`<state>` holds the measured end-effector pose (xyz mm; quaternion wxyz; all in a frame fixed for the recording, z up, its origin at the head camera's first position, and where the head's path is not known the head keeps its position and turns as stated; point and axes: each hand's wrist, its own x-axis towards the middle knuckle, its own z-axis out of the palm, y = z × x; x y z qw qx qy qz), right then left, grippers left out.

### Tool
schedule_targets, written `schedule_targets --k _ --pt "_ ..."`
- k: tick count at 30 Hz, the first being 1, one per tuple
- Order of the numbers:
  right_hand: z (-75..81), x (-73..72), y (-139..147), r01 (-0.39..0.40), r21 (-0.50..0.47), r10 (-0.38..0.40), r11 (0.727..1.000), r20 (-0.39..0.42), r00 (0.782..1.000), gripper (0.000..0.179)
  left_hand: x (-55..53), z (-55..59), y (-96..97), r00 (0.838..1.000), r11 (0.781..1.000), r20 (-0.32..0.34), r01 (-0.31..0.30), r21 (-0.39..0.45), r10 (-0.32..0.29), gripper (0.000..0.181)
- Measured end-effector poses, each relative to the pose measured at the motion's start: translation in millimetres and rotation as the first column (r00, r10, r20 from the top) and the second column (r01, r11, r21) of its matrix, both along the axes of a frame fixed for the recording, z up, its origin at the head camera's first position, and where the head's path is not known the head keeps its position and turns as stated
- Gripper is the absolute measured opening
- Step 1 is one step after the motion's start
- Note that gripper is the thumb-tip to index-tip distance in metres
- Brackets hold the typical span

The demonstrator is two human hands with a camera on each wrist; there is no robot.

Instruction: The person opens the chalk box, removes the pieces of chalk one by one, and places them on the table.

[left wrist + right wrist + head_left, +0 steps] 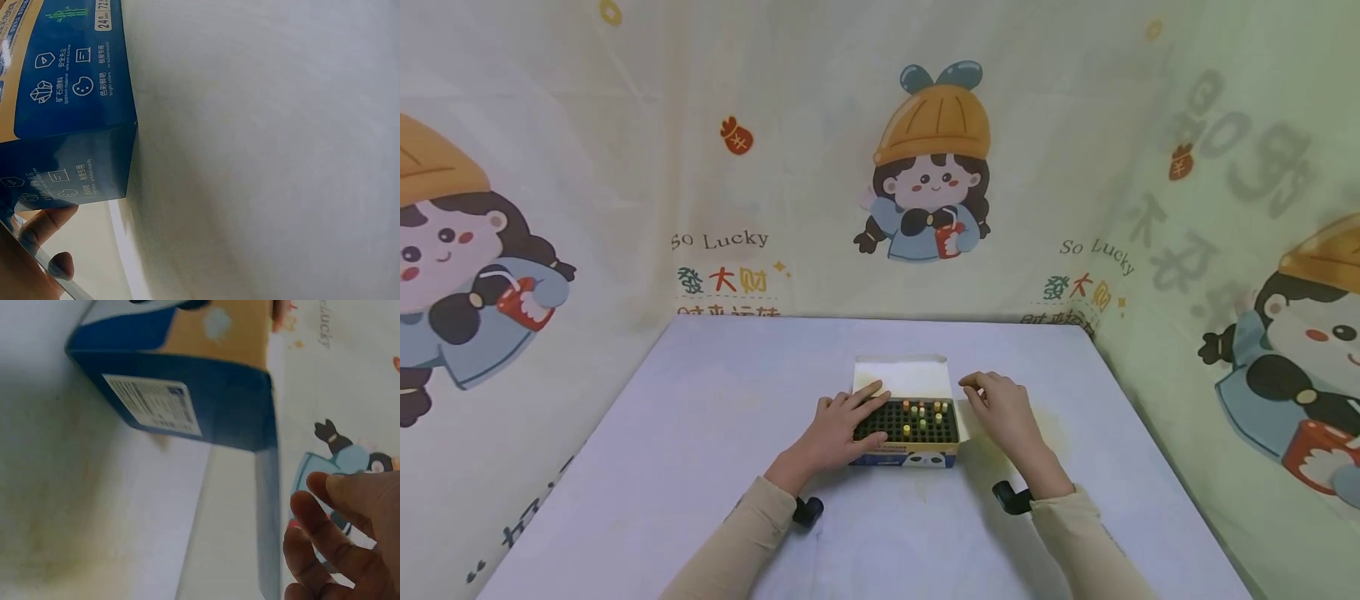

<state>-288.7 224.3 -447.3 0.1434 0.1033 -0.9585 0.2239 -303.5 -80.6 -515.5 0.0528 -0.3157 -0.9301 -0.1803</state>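
An open blue and yellow chalk box [868,459] stands on the table, its white lid [910,379] folded back. Several coloured chalk sticks [922,424] poke out of the black holed insert on its right half. My left hand [829,433] rests over the box's left end with fingers spread. In the left wrist view, its fingers [53,222] show past the box's printed side. To the right of the lid, my right hand [1003,408] hovers with loosely bent fingers. The right wrist view shows nothing between its thumb and fingers, beside the box's side flap [269,519].
A white-covered table [715,400] carries the box near its middle. Behind it and at both sides hang cloth curtains [820,167] printed with cartoon figures. Each wrist bears a small black camera; the right one [1011,498] hangs low over the tabletop.
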Motion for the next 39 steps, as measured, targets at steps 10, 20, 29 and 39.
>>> schedule_targets --k 10,20,29,39 --pt "-18.1 -0.1 -24 -0.123 0.183 0.116 0.975 0.046 0.992 0.008 -3.2 -0.9 -0.5 1.0 1.0 -0.027 0.006 0.001 -0.006 0.071" --pt "-22.9 5.4 -28 -0.191 0.216 0.185 0.958 0.046 0.982 0.01 1.2 -1.8 -1.0 1.0 1.0 -0.027 0.006 0.026 -0.005 0.07" --pt "-15.8 0.3 -28 -0.216 0.203 0.196 0.955 0.114 0.974 0.013 -1.0 -0.4 -0.9 1.0 0.999 -0.019 0.003 0.033 -0.002 0.07" --pt "-19.3 3.8 -25 -0.242 0.209 0.232 0.948 0.067 0.97 0.014 -0.9 -2.9 -1.3 1.0 1.0 -0.015 0.007 0.019 -0.007 0.071"
